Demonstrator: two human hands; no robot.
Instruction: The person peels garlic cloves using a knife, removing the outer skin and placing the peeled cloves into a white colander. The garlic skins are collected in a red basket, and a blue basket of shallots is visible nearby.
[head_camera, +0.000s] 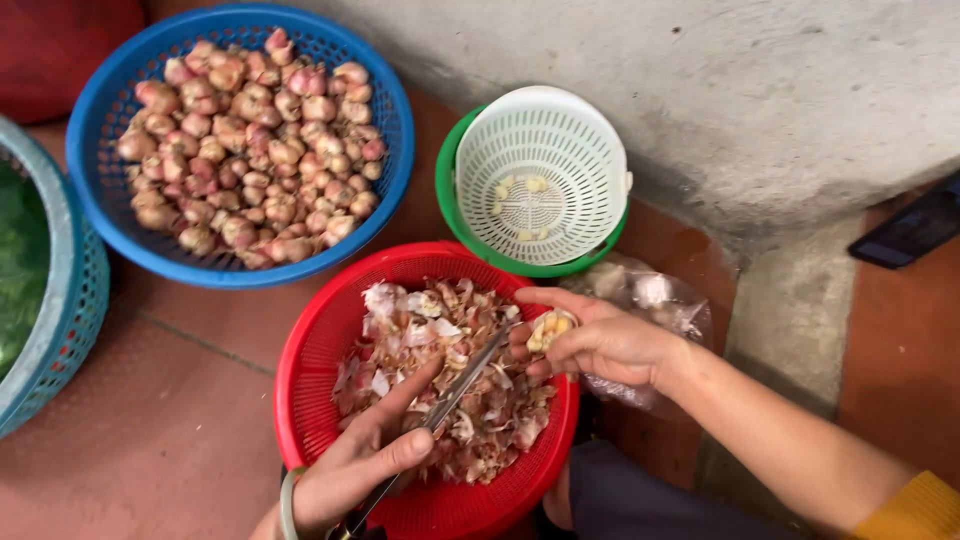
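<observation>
Your right hand (600, 340) pinches a pale garlic clove (551, 327) between thumb and curled fingers, over the right rim of the red basket (300, 370). Your left hand (360, 465) is closed around a knife (455, 385), forefinger stretched along it, the blade tip reaching the clove. The red basket is full of papery peelings (440, 380). Just behind it stands a white basket (580, 130) nested in a green one (447, 195), holding a few peeled cloves (520, 195). Beside your right hand lies a clear plastic bag (650, 295). At the floor's far left edge sits a blue basket (100, 150) heaped with shallots (250, 150).
</observation>
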